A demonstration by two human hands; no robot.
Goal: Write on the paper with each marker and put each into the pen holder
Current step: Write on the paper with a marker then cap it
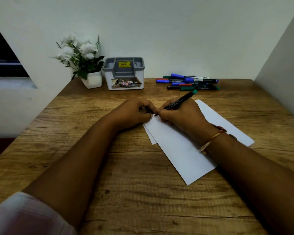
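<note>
White paper [178, 150] lies slanted on the wooden desk [126, 184]. My right hand [182, 116] grips a black marker with a green end [178, 101], its tip touching the paper's far left corner. My left hand [134, 112] rests at that corner with fingers curled; something small and dark shows between its fingers, probably the marker's cap. A grey and white pen holder [124, 73] stands at the back of the desk and looks empty. Several capped markers [190, 82], blue, red and green, lie in a heap at the back right.
A small white pot of white flowers [85, 65] stands left of the pen holder. White walls close in the desk at the back and the right. A second sheet edge [150, 138] peeks out under the paper.
</note>
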